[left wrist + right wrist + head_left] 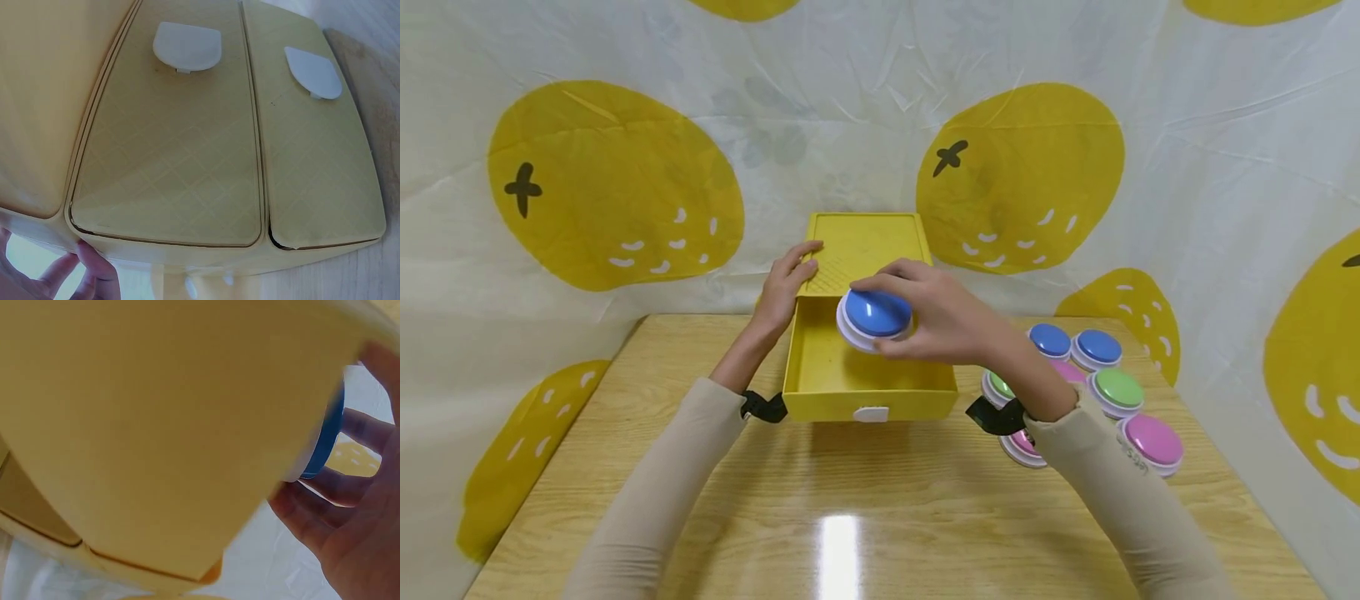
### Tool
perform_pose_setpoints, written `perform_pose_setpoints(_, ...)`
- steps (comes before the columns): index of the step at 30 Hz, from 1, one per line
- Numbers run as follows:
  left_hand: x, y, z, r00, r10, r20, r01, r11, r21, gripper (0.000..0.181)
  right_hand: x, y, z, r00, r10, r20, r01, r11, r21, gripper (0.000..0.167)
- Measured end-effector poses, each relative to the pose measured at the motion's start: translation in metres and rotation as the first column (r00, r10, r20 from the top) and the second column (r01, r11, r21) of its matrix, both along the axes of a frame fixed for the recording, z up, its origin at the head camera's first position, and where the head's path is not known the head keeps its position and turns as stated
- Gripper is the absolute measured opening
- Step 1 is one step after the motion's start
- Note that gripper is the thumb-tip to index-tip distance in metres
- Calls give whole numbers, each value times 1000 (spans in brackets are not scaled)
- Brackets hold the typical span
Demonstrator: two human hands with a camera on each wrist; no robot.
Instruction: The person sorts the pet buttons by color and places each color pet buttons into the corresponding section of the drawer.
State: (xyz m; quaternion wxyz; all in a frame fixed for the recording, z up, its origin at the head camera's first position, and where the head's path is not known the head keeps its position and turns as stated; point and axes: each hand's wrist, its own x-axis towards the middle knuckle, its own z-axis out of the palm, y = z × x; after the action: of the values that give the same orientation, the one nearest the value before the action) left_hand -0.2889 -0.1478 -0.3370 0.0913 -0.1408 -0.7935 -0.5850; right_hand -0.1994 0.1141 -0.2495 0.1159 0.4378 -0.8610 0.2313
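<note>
A yellow drawer unit (pixel 868 242) stands at the table's back, its top drawer (pixel 868 406) pulled out toward the camera. Over that drawer my right hand (pixel 951 317) grips a blue round button with a white base (pixel 878 313), tilted, fingers and thumb at its rim. The right wrist view shows the same blue button (pixel 326 437) partly behind the yellow drawer side, held by the right hand (pixel 365 506). My left hand (pixel 782 283) rests on the unit's left top edge; in the left wrist view its fingers (pixel 97 269) touch the casing beside lower drawers with white handles (pixel 187 47).
Several round buttons stand at the right of the wooden table (pixel 865 517): blue (pixel 1098 346), green (pixel 1118 388) and pink (pixel 1153 440), some partly behind my right forearm. A white cloth with yellow fruit shapes (pixel 835 125) hangs behind and at the sides.
</note>
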Motion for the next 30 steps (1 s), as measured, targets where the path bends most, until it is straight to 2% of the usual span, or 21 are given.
perform_pose_setpoints(18, 1, 1, 1, 1000, -8, -12, 8, 1000, 6, 49, -7, -29, -16, 986, 104, 130, -115, 990, 79, 59)
perform_pose_setpoints(30, 0, 0, -1, 1000, -5, -4, 5, 1000, 4, 49, -10, -33, -29, 981, 67, 183, -92, 986, 136, 60)
